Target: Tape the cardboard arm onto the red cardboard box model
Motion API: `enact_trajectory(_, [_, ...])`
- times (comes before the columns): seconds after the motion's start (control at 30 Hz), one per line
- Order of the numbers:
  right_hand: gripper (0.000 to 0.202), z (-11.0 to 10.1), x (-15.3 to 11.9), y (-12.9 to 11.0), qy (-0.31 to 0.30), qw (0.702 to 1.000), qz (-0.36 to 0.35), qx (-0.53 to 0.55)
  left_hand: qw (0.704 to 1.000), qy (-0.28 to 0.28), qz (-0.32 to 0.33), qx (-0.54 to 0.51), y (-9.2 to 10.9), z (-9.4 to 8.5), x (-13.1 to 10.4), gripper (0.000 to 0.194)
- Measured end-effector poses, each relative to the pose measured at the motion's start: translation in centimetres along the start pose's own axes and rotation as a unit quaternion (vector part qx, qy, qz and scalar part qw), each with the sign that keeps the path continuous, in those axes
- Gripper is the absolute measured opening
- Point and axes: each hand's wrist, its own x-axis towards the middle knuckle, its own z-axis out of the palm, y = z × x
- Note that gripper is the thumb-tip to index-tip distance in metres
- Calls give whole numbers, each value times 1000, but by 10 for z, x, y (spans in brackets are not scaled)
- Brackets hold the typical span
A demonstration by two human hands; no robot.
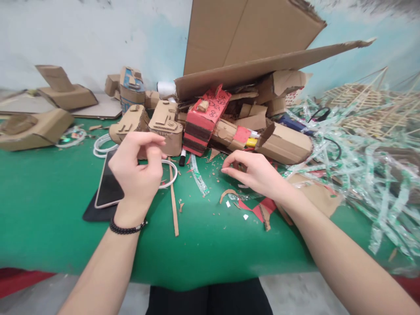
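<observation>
Loosely half-curled fingers (147, 139), any hold unclear: left hand (138, 164) near phone (110, 183), right hand (251, 171) near curved cardboard scrap (227, 192).

A slim, pale-rimmed phone with a black screen (110, 186) is seen lying face up, kinda slanted, partly blocked from view, propped over a flat black item (92, 213). A thin, curved brown cardboard strip (229, 191) is scattered loose on the green tabletop (203, 245).
</observation>
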Motion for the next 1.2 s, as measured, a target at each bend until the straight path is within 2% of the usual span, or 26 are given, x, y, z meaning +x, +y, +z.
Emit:
enact_trajectory(0.07, [9, -2, 0, 1, 10, 1000, -5, -19, 996, -65, -47, 50, 2, -9, 7, 20])
enact_trajectory(0.13, [18, -3, 0, 1, 8, 999, -2, -33, 980, -133, -57, 139, 4, -22, 14, 17])
enact_trajectory(0.2, [35, -3, 1, 0, -5, 999, 5, -43, 950, -229, -42, 206, 5, -37, 17, 16])
enact_trajectory(0.27, [48, -3, 2, -2, -13, 999, 9, -50, 918, -329, -15, 221, 1, -51, 14, 23])
enact_trajectory(0.33, [52, -2, 2, -3, -9, 998, 7, -55, 887, -409, 17, 213, -6, -61, 8, 29])
enact_trajectory(0.4, [50, -2, 2, -3, -5, 998, 1, -65, 857, -462, 34, 225, -12, -67, 2, 33])
enact_trajectory(0.5, [47, 0, 2, -1, -6, 996, -15, -88, 820, -500, 16, 278, -13, -67, 2, 24])
enact_trajectory(0.57, [42, 1, 2, 1, -2, 995, -30, -92, 803, -516, -11, 299, -5, -66, 7, 23])
enact_trajectory(0.63, [32, 3, 1, 2, 12, 996, -44, -75, 807, -505, -34, 303, 8, -67, 13, 28])
enact_trajectory(0.7, [18, 4, 1, 1, 37, 997, -59, -45, 828, -481, -47, 284, 26, -70, 19, 33])
enact_trajectory(0.77, [8, 4, 1, -5, 66, 995, -79, -17, 837, -498, -71, 213, 48, -73, 26, 35])
enact_trajectory(0.83, [8, 3, 0, -13, 99, 989, -106, 0, 832, -528, -113, 124, 69, -70, 34, 36])
enact_trajectory(0.93, [6, -1, 0, -25, 170, 973, -155, 19, 811, -567, -143, 1, 88, -53, 48, 34])
enact_trajectory(1.0, [8, -4, -1, -31, 217, 960, -178, 18, 823, -549, -126, -66, 90, -35, 57, 33])
enact_trajectory(1.1, [9, -8, -1, -33, 260, 949, -179, 6, 832, -532, -105, -120, 82, -7, 65, 32])
enact_trajectory(1.2, [8, -11, 0, -33, 271, 946, -176, -2, 809, -540, -121, -198, 67, 18, 64, 32])
